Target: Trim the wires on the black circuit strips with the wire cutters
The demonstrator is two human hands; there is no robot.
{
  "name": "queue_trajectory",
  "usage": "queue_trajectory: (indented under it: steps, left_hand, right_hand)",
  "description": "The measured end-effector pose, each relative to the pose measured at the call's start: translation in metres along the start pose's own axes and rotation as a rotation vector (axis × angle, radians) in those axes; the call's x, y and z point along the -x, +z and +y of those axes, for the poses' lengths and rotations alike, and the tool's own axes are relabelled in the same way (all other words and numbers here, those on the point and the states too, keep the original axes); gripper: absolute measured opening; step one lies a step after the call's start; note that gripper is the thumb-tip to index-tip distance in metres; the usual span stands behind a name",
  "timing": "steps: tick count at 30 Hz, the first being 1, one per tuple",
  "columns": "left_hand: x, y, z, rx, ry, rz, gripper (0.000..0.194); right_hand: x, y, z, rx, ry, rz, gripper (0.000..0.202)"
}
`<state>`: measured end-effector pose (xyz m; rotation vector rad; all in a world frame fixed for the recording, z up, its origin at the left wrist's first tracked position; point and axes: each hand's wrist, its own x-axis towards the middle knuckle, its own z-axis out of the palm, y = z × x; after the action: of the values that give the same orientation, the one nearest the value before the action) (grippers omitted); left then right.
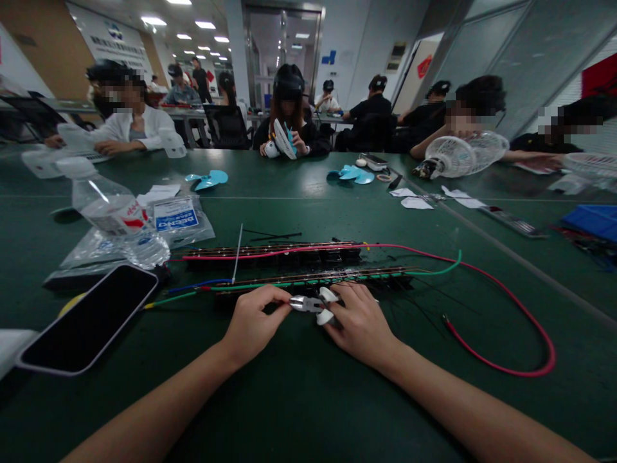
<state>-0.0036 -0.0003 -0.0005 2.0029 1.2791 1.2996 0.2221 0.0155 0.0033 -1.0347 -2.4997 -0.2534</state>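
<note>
My right hand (359, 321) is closed around the white handles of small metal pliers (304, 303), whose jaws point left. At those jaws, the thumb and index finger of my left hand (254, 323) are pinched together; what they hold, if anything, is too small to tell. Just beyond my hands lie two long dark strips side by side. A green wire (289, 283) runs along the nearer strip, and a red wire (527, 315) follows the farther one and loops round to the right. A pale cable tie (238, 254) stands up from the strips at the left.
At the left are a phone (91, 321), a plastic bottle (113, 212) and a labelled plastic bag (177, 215). Farther back lie blue fan blades (209, 180) and papers (415, 200). A blue tray (592, 222) is at the right. Several people sit across the table.
</note>
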Motion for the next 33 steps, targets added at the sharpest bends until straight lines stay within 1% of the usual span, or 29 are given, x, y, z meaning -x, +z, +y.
queue_trajectory:
  steps: [11,16,21,28,33]
  left_hand:
    - [0.0002,-0.0002,0.0043,0.0,-0.028,0.001,0.008]
    - [0.0003,0.0004,0.0028,0.009,-0.006,0.014,0.008]
    - [0.0004,0.0005,0.0014,-0.001,-0.014,0.004,0.008]
    - [0.0003,0.0004,0.0012,0.008,-0.017,0.002,0.007]
    - [-0.0019,0.0002,-0.0014,0.056,-0.038,-0.035,0.006]
  right_hand:
    - [0.0001,-0.0011,-0.0009,-0.022,0.008,0.007,0.018]
    - [-0.0003,-0.0004,-0.0003,0.008,-0.002,0.006,0.016]
    - [0.0,0.0007,0.0005,0.005,-0.008,0.005,0.013]
    - [0.0009,0.001,0.0003,0.002,-0.001,0.015,0.014]
    - [0.0005,0.0014,0.0017,-0.021,-0.005,0.024,0.013]
